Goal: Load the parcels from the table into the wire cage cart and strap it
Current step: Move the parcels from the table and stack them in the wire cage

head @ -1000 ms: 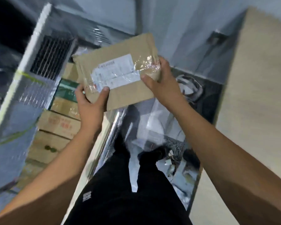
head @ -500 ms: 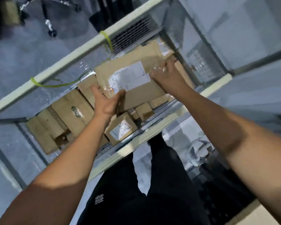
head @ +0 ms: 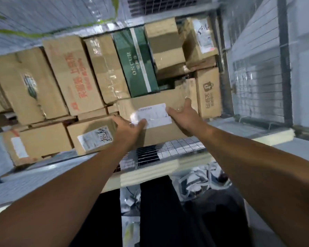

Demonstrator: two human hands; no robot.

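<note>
A flat brown parcel [head: 150, 99] with a white label lies on top of the stacked boxes inside the wire cage cart [head: 257, 90], near its front rail. My left hand [head: 130, 128] holds the parcel's near left corner, thumb on the label and fingers over the left edge. My right hand [head: 185, 115] rests flat on the parcel's right part with its fingers stretched out. A thin green strap [head: 25, 33] hangs along the cart's far left wall.
The cart holds several cardboard boxes, among them a green box [head: 136, 61] and a small labelled box [head: 95, 135] beside my left hand. The cream front rail [head: 150, 172] crosses below my forearms. My legs and plastic-wrapped clutter [head: 200, 180] are on the floor beneath.
The parcel has gone from being held in the air over the cart to lying on the boxes inside it. Both arms have reached forward and down, and my right hand's fingers have straightened.
</note>
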